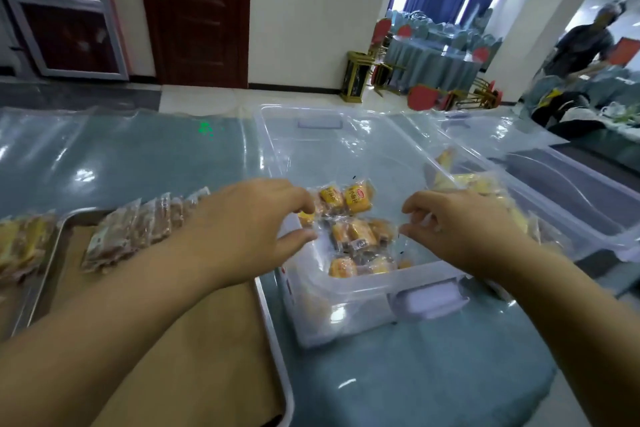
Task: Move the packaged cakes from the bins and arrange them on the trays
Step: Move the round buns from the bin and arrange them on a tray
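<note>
A clear plastic bin [363, 282] stands in front of me with several packaged yellow cakes [353, 236] at its near end. My left hand [249, 222] reaches over the bin's left rim, its fingers pinching a cake packet [306, 217]. My right hand [460, 229] hovers over the bin's right side, fingertips closed on the clear edge of a wrapper [412, 222]. A metal tray [273, 340] lined with brown paper lies at the left, under my left forearm. A row of packaged cakes [135, 229] stands along its far edge.
A second tray with cakes [20, 243] sits at the far left. To the right are more clear bins [571, 198], one holding cakes [481, 184]. Glossy plastic covers the blue-green table [138, 156]. A person [581, 45] stands at the back right near chairs.
</note>
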`<state>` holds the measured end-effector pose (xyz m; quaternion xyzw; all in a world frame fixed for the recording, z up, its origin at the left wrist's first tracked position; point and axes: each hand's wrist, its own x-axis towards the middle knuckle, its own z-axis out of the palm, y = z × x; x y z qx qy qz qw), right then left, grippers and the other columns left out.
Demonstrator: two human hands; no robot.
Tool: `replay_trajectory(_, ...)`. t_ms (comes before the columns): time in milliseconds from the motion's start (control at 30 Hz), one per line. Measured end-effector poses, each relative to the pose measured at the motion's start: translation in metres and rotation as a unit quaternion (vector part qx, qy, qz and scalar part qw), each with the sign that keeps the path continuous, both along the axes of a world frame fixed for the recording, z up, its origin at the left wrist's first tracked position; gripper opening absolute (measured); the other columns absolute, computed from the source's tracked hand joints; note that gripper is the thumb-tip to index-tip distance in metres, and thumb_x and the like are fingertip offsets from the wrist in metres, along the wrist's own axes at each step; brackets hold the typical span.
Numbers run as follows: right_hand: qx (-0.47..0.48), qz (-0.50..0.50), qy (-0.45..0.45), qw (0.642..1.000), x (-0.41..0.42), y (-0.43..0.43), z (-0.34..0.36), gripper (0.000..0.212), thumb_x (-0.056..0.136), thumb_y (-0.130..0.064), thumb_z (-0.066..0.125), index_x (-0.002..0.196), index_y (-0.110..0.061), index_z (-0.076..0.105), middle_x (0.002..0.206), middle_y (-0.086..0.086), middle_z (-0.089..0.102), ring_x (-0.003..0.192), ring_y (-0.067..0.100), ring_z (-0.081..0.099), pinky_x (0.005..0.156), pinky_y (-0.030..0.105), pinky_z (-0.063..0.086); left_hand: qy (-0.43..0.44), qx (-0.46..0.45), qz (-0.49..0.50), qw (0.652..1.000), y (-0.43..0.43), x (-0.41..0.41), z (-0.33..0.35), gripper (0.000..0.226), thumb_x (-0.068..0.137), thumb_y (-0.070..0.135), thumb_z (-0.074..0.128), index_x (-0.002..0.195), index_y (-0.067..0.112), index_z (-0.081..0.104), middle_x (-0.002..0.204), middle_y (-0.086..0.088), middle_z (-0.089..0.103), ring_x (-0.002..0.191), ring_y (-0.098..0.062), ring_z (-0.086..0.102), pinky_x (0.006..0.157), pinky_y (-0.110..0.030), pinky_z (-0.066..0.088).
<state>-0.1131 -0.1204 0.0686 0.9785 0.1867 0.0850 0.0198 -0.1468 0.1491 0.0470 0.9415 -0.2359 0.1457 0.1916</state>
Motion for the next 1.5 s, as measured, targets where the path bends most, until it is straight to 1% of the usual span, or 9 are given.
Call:
replay_trajectory(300, -0.086, 0.087, 0.179, 0.976, 0.094, -0.043, -0.023, 0.039, 0.085, -0.045, 0.061, 0.12, -0.032, 0.051, 0.113, -0.006, 0.061, 0.091, 0.012, 0.054, 0.077, 0.027, 0.045, 0.092, 0.193, 0.029, 0.976, -0.073, 0.045, -0.008, 0.032, 0.089, 0.054, 0.045, 0.117, 0.038, 0.049, 0.118, 0.018, 0.055, 0.104, -0.008, 0.054, 0.081, -0.032, 0.048)
replay_trajectory(567, -0.235, 0.218, 0.276, 0.906, 0.15, -0.03, -0.059, 0.058, 0.079, -0.03, 0.073, 0.13, -0.019, 0.048, 0.123, 0.002, 0.058, 0.091, 0.016, 0.048, 0.072, 0.026, 0.036, 0.247, 0.282, 0.077, 0.924, -0.103, 0.089, -0.021, 0.033, 0.087, 0.053, 0.051, 0.117, 0.037, 0.048, 0.116, 0.01, 0.055, 0.097, -0.013, 0.054, 0.081, -0.035, 0.049)
replay_trajectory(700, -0.33, 0.244, 0.276, 0.869, 0.164, -0.019, -0.085, 0.06, 0.077, -0.024, 0.075, 0.129, -0.011, 0.05, 0.124, 0.008, 0.057, 0.106, 0.025, 0.056, 0.083, 0.032, 0.046, 0.312, 0.296, 0.078, 0.899, -0.113, 0.115, -0.037, 0.038, 0.086, 0.049, 0.056, 0.12, 0.033, 0.048, 0.117, 0.005, 0.055, 0.09, -0.015, 0.049, 0.075, -0.031, 0.044)
replay_trajectory(1067, -0.403, 0.184, 0.329, 0.834, 0.167, -0.032, -0.128, 0.042, 0.086, -0.012, 0.061, 0.126, -0.005, 0.051, 0.134, 0.013, 0.046, 0.123, 0.033, 0.043, 0.107, 0.049, 0.034, 0.369, 0.402, -0.001, 0.838, -0.145, 0.17, -0.082, 0.035, 0.09, 0.032, 0.058, 0.119, 0.014, 0.052, 0.092, -0.002, 0.058, 0.085, -0.022, 0.057, 0.065, -0.032, 0.046)
replay_trajectory(1133, -0.374, 0.161, 0.34, 0.847, 0.169, -0.032, -0.127, 0.043, 0.087, -0.008, 0.058, 0.129, -0.006, 0.049, 0.136, 0.013, 0.043, 0.122, 0.032, 0.044, 0.106, 0.047, 0.036, 0.364, 0.412, -0.004, 0.835, -0.147, 0.177, -0.094, 0.031, 0.09, 0.025, 0.058, 0.117, 0.011, 0.052, 0.079, 0.0, 0.049, 0.079, -0.021, 0.056, 0.062, -0.032, 0.047)
replay_trajectory(1233, -0.327, 0.147, 0.376, 0.855, 0.171, -0.03, -0.126, 0.035, 0.086, -0.005, 0.056, 0.122, -0.005, 0.054, 0.128, 0.011, 0.048, 0.115, 0.03, 0.048, 0.101, 0.043, 0.042, 0.379, 0.412, 0.001, 0.829, -0.148, 0.183, -0.115, 0.032, 0.089, 0.015, 0.055, 0.12, 0.009, 0.053, 0.097, -0.005, 0.058, 0.085, -0.023, 0.06, 0.071, -0.035, 0.054)
replay_trajectory(1333, -0.276, 0.149, 0.417, 0.853, 0.172, -0.025, -0.125, 0.009, 0.088, -0.007, 0.054, 0.095, -0.006, 0.059, 0.089, 0.005, 0.056, 0.084, 0.021, 0.055, 0.079, 0.032, 0.048, 0.405, 0.406, 0.017, 0.819, -0.15, 0.185, -0.139, 0.036, 0.087, 0.01, 0.054, 0.123, 0.01, 0.053, 0.111, -0.007, 0.06, 0.09, -0.024, 0.061, 0.075, -0.035, 0.054)
replay_trajectory(1433, -0.243, 0.154, 0.436, 0.853, 0.174, -0.019, -0.128, 0.026, 0.09, -0.013, 0.054, 0.066, -0.012, 0.046, 0.068, 0.001, 0.047, 0.06, 0.013, 0.046, 0.06, 0.026, 0.041, 0.422, 0.38, 0.03, 0.823, -0.151, 0.186, -0.155, 0.039, 0.089, 0.012, 0.051, 0.128, 0.009, 0.049, 0.12, -0.01, 0.056, 0.098, -0.027, 0.058, 0.078, -0.036, 0.05)
replay_trajectory(1500, -0.234, 0.147, 0.478, 0.833, 0.176, -0.017, -0.131, 0.019, 0.089, -0.012, 0.057, 0.07, -0.011, 0.052, 0.074, 0.004, 0.052, 0.063, 0.014, 0.051, 0.059, 0.025, 0.043, 0.401, 0.384, 0.026, 0.831, -0.148, 0.185, -0.162, 0.034, 0.094, 0.02, 0.041, 0.125, 0.009, 0.052, 0.123, -0.012, 0.055, 0.105, -0.03, 0.056, 0.083, -0.04, 0.048)
